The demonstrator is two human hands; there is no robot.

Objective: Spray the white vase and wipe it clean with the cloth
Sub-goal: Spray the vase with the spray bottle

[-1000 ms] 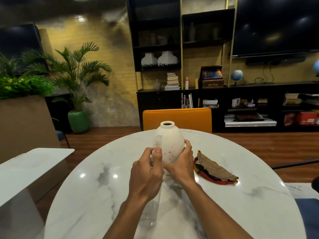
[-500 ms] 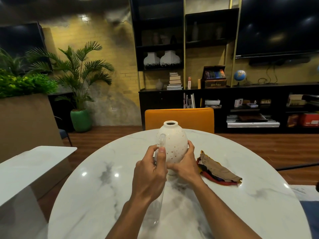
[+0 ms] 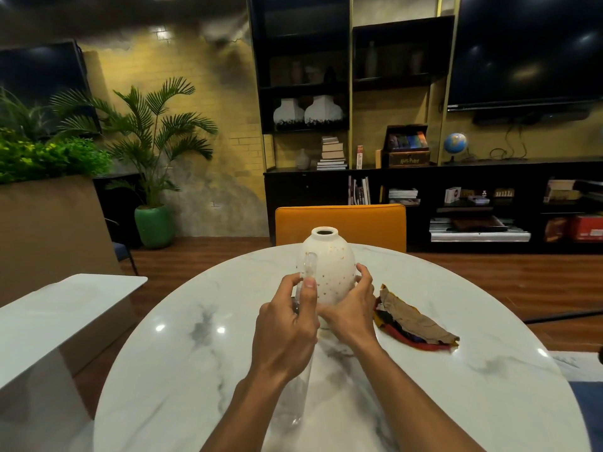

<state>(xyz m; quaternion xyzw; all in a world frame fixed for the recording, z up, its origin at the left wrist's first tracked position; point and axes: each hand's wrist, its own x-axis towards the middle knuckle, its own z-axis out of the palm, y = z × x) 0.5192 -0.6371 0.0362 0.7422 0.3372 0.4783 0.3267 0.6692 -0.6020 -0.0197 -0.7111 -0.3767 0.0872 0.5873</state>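
**Spray bottle up against the vase**

The white vase (image 3: pixel 332 265) stands upright on the round marble bench (image 3: pixel 456 386), in the middle of the frame. It has small gold dots on it.

The left hand (image 3: pixel 287 331) holds a clear spray bottle (image 3: pixel 305 270). Its grip is wrapped tight around the bottle, and one finger lies up along the top part. The top of the bottle is just beside the left side of the vase.

The right hand (image 3: pixel 350 313) holds the right side of the vase, its grip curled around it.

The cloth (image 3: pixel 414 324) lies crumpled on the bench, just right of the right hand. An orange chair (image 3: pixel 342 223) stands behind the vase.
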